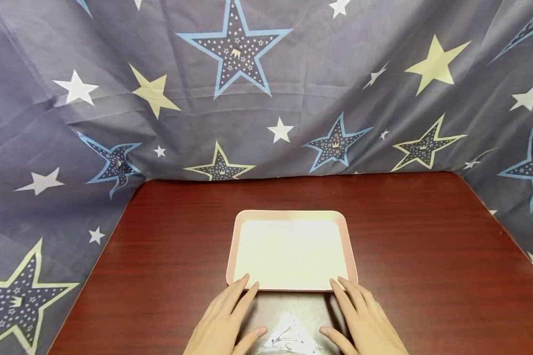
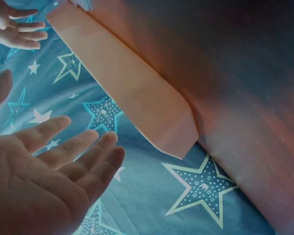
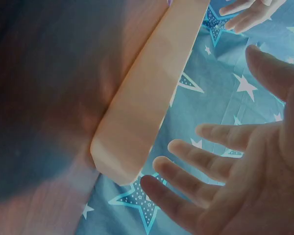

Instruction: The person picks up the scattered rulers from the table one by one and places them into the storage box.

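Lying before the tray (image 1: pixel 288 215) is a packet (image 1: pixel 288 337), starry cloth (image 1: pixel 244 113) behind.

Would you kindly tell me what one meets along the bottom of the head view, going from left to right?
Star-patterned cloth → a bare stretch of table → left hand → whitish plastic-looking item → right hand → more bare table.
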Tool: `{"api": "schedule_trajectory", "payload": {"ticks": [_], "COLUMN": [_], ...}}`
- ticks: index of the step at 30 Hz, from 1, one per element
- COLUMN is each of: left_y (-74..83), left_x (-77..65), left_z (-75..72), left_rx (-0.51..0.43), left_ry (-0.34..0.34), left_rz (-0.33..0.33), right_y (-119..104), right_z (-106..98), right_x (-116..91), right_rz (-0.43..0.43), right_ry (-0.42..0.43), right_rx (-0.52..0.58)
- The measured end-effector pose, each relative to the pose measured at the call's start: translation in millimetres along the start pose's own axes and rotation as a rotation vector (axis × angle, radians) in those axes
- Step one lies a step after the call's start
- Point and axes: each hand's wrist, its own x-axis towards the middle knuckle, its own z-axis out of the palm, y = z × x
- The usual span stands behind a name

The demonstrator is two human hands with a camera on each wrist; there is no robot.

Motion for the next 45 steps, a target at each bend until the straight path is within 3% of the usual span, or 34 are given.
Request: {"api": "schedule_trajectory", "payload": {"ticks": [4,8,16,27,30,37,45], "left_y": [-0.4,1.1,9.8,11.5,12.5,17.1,19.7], "left_x": [-5.5,-8.5,-14.3,-13.6,-11.7,-10.1,-11.7], "left_z": [6.0,11.3,16.9,30.7,29.7,24.7,26.2], "left_rx": [0.014,0.02,-0.015,0.025,0.045,-0.017,0.045], "left_ry": [0.012,0.004,-0.035,0.046,0.011,-0.165,-0.162], "left_rz": [0.033,0.058,0.025,0.151,0.163,0.132,0.148], "right_y": [-3,-5,-19,-28,-28,-27,-28], "right_z": [6,11,16,26,29,30,30], "right_x": [-1,0,-2,-10,-11,-13,-18], "right_rz": [-0.01,-0.032,-0.049,-0.055,-0.073,-0.124,-0.139], "right_ry": [-0.009,0.042,0.163,0.126,0.125,0.071,0.0], "right_rx": [-0.039,-0.063,-0.1,-0.117,-0.131,-0.172,-0.186]}}
